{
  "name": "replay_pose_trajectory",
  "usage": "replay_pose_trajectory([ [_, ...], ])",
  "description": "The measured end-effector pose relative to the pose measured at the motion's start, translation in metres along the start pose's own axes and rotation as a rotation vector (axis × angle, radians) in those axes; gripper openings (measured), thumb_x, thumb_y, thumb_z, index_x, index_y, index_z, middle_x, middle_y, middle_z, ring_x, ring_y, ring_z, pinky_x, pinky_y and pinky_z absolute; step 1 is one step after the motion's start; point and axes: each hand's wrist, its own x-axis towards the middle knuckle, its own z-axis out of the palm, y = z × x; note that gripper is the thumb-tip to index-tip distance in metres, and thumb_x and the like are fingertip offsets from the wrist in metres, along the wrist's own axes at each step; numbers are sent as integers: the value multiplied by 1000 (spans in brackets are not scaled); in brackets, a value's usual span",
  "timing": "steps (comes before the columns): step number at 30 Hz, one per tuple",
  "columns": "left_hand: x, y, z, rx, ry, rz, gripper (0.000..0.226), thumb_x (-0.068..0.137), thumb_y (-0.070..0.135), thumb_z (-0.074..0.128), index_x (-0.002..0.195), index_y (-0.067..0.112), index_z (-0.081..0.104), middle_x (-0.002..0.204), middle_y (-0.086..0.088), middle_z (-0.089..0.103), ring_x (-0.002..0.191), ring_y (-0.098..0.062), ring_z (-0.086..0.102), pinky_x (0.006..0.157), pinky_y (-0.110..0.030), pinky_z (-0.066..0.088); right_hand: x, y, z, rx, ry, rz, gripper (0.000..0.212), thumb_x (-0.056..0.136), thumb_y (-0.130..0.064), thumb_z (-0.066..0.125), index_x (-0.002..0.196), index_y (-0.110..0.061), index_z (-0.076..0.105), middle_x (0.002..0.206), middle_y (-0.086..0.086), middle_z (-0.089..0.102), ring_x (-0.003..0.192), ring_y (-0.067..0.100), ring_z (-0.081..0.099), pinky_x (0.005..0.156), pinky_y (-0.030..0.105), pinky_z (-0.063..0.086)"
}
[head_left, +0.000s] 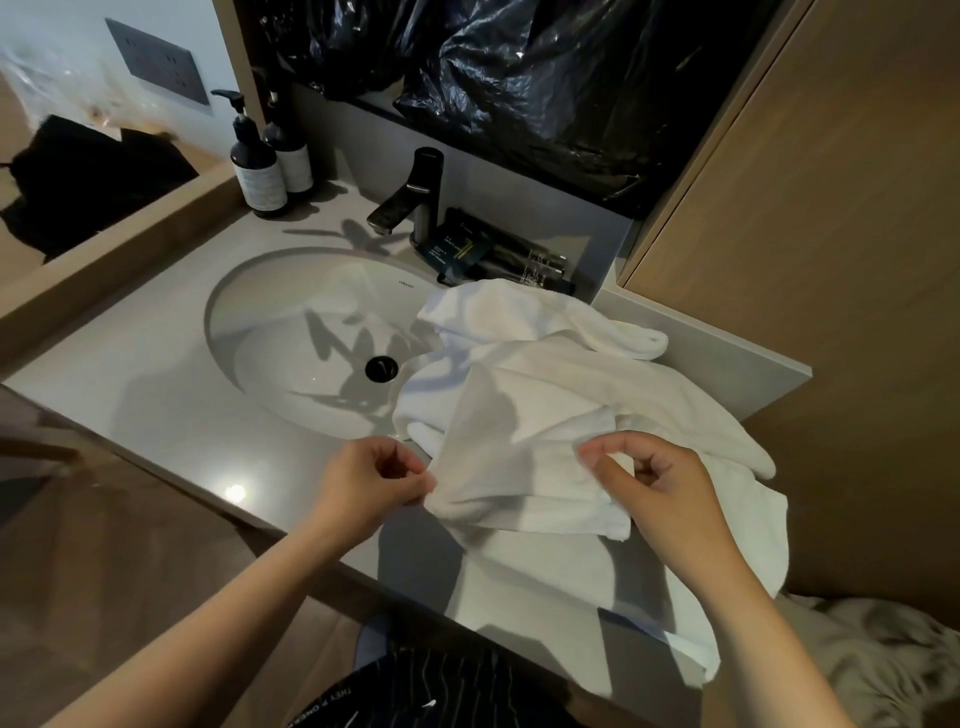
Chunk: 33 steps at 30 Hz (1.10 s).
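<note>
A white towel (566, 384) lies crumpled over the right side of the grey countertop (156, 384), partly spilling into the sink basin (291, 332) and hanging over the front edge. My left hand (371, 480) pinches a corner of the towel's near fold at its left end. My right hand (660, 486) pinches the same fold further right, with thumb and fingers curled round the cloth. The fold is stretched between both hands just above the counter.
A dark faucet (410, 200) stands behind the basin, with dark toiletry packets (498, 254) beside it. Two pump bottles (257, 166) stand at the back left. Black plastic sheeting (519, 78) covers the mirror area. A wooden panel (831, 234) rises on the right.
</note>
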Motion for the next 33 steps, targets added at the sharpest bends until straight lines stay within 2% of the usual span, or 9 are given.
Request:
replay_pose_trajectory([
  [6,-12,-8,-7,30,-181,233,8,76,13,78,84,17,77,90,1,71,85,-15,66,78,-36,58,3,-1,1,-2,-3,9,20,87,-18,71,81,-36,76,58,-14,57,51,8,28,50,16,30],
  [10,-14,-7,1,42,-159,280,7,77,16,77,83,19,78,88,7,72,83,-14,67,78,-44,56,2,-4,4,24,2,0,19,87,-18,70,82,-36,77,56,-15,54,49,6,28,49,13,30],
  [15,-10,-6,8,117,-168,292,9,76,25,79,85,25,77,85,11,72,81,-7,65,76,-32,56,3,-11,5,37,-4,-7,18,86,-20,70,82,-36,76,60,-12,57,49,5,30,49,14,32],
  [18,-7,-9,7,243,-164,398,9,81,21,75,91,22,76,88,12,69,83,-2,62,74,-22,54,1,-9,5,40,1,-10,17,87,-21,69,83,-36,76,56,-8,52,48,6,28,49,15,31],
  [22,-2,-14,-2,328,-155,476,11,88,17,67,96,21,74,95,11,68,87,-1,61,76,-19,52,0,-8,4,44,-2,-4,17,88,-21,69,83,-36,76,52,-11,43,49,7,27,48,15,29],
  [26,0,-16,-13,257,-119,530,14,90,14,63,92,27,69,86,16,68,81,-1,64,70,-11,51,3,-17,3,118,25,-13,12,87,-24,68,88,-32,77,64,-16,62,52,4,44,55,10,41],
  [28,-3,-18,-13,187,-141,490,15,90,14,63,92,28,70,87,16,69,78,-4,66,68,-14,53,7,-24,4,236,-3,34,13,84,-33,66,91,-31,78,80,-10,72,66,3,60,63,11,48],
  [30,-4,-24,-14,154,-142,439,18,91,14,63,94,30,71,87,17,71,78,-5,67,68,-17,53,11,-28,8,378,-113,113,27,81,-42,61,99,-28,76,80,4,73,68,13,66,60,17,51],
  [33,-5,-32,-14,121,-146,372,20,94,16,59,101,31,70,94,19,71,89,-1,65,76,-13,50,22,-27,16,454,-215,183,25,97,-22,51,114,-17,69,81,19,73,70,24,70,56,21,51],
])
